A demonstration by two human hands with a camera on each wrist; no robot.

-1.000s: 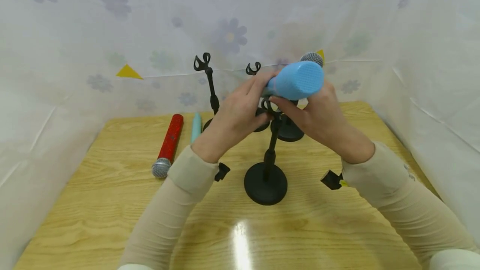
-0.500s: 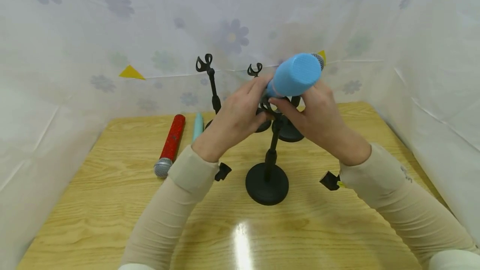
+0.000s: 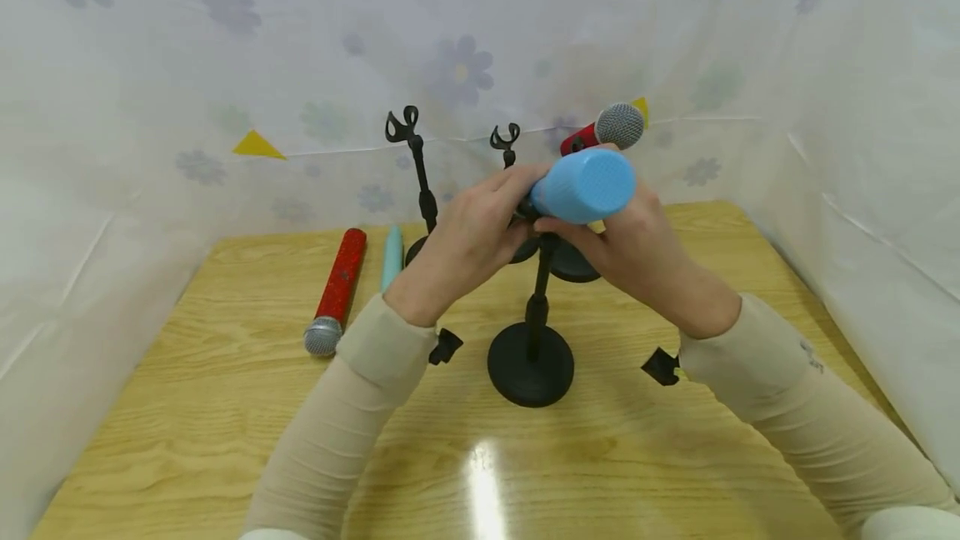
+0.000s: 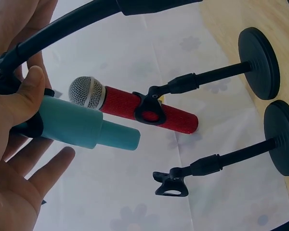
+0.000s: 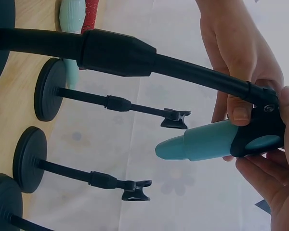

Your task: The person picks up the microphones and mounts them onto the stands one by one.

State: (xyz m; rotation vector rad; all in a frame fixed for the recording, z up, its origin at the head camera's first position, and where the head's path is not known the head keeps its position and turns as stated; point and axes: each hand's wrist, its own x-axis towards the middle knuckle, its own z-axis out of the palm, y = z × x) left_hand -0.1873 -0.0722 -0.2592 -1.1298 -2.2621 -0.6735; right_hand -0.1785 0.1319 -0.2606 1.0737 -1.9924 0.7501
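A blue microphone [image 3: 592, 186] lies tilted in the black clip [image 5: 243, 139] atop the front stand [image 3: 531, 365], its broad end toward the head camera. My left hand [image 3: 468, 240] grips the clip and the microphone from the left; its thumb lies on the clip in the left wrist view. From the right, my right hand [image 3: 645, 257] holds the microphone at the clip, fingers beneath it in the right wrist view. The microphone's narrow tail points away, bare of both hands. Behind it, a red microphone [image 4: 120, 103] with a silver mesh head sits in a rear stand's clip.
Two more black stands, one at the left [image 3: 426, 198] and one at the middle [image 3: 505, 140], rise at the back. On the table's left lie another red microphone [image 3: 341, 282] and a teal, tapered object [image 3: 392, 257]. A patterned white sheet [image 3: 330, 48] hangs behind.
The blue microphone's broad end first rises slightly, then drops lower and now covers the clip from above. The rear red microphone shows more. Both hands stay close around the clip.
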